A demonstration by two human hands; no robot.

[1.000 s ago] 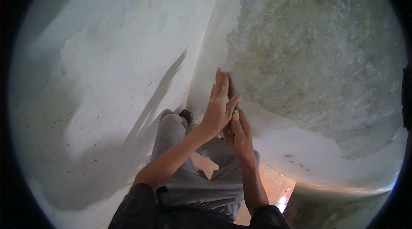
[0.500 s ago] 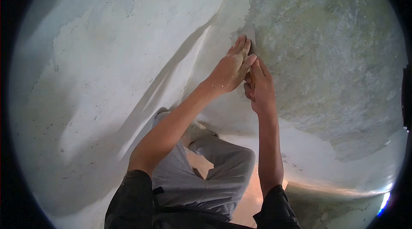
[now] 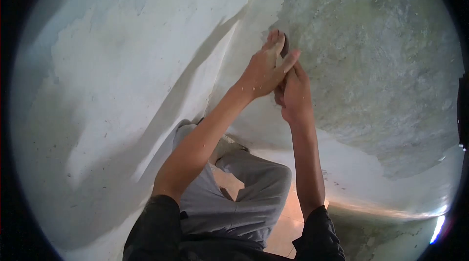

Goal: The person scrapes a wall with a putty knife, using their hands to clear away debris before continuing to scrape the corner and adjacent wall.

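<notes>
A scraper point(image 3: 286, 45) shows only as a narrow dark edge at the border of the bare patch; both hands hide most of it. My right hand point(image 3: 296, 92) is closed around what appears to be its handle, below and right of the other hand. My left hand point(image 3: 266, 68) lies over the scraper with fingers stretched along it and thumb apart, pressing it toward the wall. The fingertips are near the edge where white coating point(image 3: 249, 46) meets the rough grey-green patch point(image 3: 361, 65). Pale dust specks my left hand and wrist.
Another white wall point(image 3: 122, 80) meets this one at a corner left of my hands, with arm shadows across it. My legs in grey trousers point(image 3: 244, 202) are below, above a tiled floor point(image 3: 286, 227). Bright light point(image 3: 438, 229) shows at lower right.
Both hands have shifted slightly up, and the left thumb has lifted away from the right hand's fingers. The pale blade seen before past the fingertips now shows only as a dark edge.
</notes>
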